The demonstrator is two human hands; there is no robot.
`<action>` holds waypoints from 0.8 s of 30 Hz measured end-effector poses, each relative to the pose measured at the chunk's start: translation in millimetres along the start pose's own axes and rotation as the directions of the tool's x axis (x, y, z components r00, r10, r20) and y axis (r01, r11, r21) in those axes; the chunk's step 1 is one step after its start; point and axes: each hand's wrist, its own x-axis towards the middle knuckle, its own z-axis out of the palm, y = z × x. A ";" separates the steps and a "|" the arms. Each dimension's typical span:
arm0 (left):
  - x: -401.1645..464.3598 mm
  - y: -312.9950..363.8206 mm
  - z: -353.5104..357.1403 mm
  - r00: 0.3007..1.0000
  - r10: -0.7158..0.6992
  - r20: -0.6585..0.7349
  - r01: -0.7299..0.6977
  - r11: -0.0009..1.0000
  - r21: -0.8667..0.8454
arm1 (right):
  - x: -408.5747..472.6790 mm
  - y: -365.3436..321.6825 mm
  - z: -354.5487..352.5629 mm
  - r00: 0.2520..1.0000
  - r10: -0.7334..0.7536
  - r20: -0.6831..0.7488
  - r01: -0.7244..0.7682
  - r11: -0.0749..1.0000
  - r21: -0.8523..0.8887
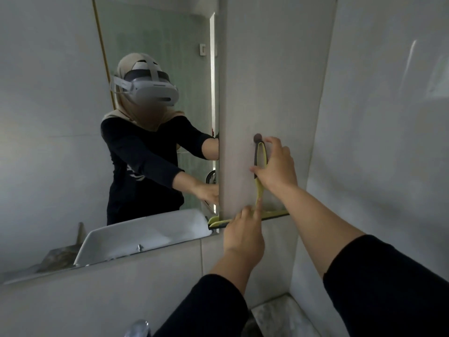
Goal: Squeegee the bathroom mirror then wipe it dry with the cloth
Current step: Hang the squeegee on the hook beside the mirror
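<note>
A yellow-green squeegee hangs by its looped handle from a dark wall hook on the white tiled wall right of the bathroom mirror. Its blade lies level at the bottom. My right hand is closed around the handle loop just under the hook. My left hand touches the blade and lower handle with its fingers up. The mirror on the left shows a person with both arms stretched out. No cloth is in view.
A white sink is reflected low in the mirror. A chrome tap top shows at the bottom edge. A tiled ledge sits in the lower right corner, with a side wall close on the right.
</note>
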 end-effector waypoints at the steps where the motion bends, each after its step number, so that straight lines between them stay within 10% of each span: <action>1: -4.6 -3.2 -6.0 1.000 0.016 -0.019 -0.016 1.000 -0.010 | -5.7 -1.2 -3.4 1.000 -0.001 -0.014 0.001 0.999 -0.043; 13: -115.3 -91.8 -100.8 0.935 -0.321 0.150 0.305 0.945 0.118 | -114.0 -61.1 10.9 0.825 -0.098 0.557 0.224 0.961 -0.162; 24: -254.6 -212.8 -193.0 0.732 -0.663 -0.157 0.677 0.734 0.053 | -199.6 -193.3 88.6 0.575 -0.387 0.721 0.371 0.909 0.192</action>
